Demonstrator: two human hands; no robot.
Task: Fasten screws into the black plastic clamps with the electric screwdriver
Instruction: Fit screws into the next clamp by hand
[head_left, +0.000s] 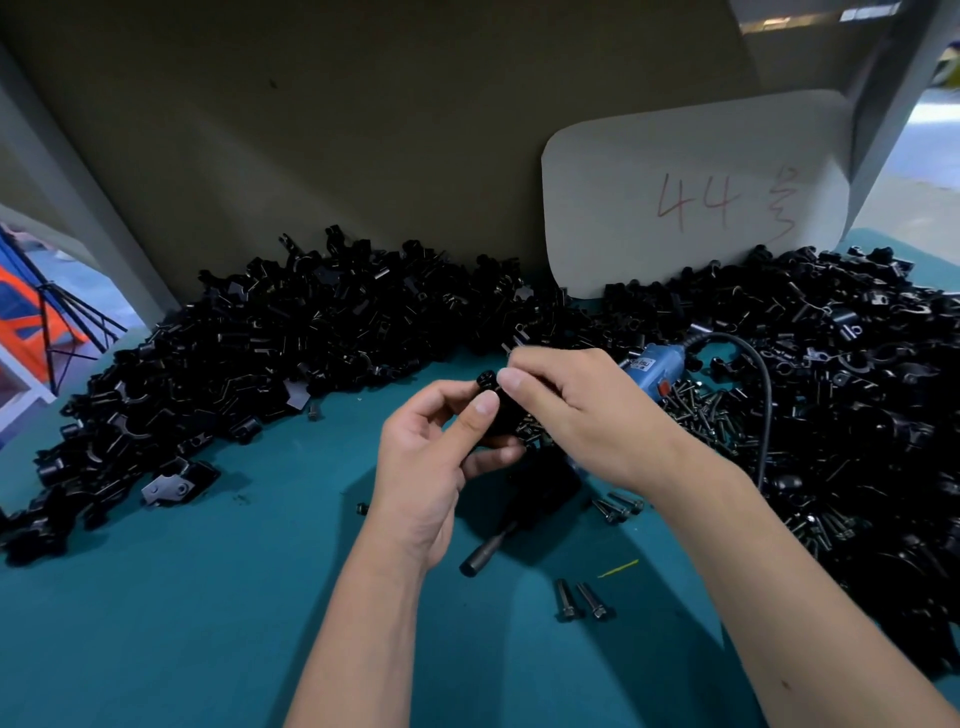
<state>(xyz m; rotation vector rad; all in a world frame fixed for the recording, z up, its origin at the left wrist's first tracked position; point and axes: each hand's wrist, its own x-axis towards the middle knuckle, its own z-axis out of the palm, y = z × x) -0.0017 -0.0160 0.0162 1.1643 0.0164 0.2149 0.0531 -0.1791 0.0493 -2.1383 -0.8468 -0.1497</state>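
Left hand (431, 441) is gripping a black clamp (491, 400) above the table (208, 597); right hand (566, 405) is pinching a screw (514, 345) against it. Recommended: seat the screw straight before driving. Screwdriver (654, 364) is lying behind.

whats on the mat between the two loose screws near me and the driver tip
Nothing: in the head view, bare teal mat separates the two screws from the driver tip; the yellow sliver lies off to the right.
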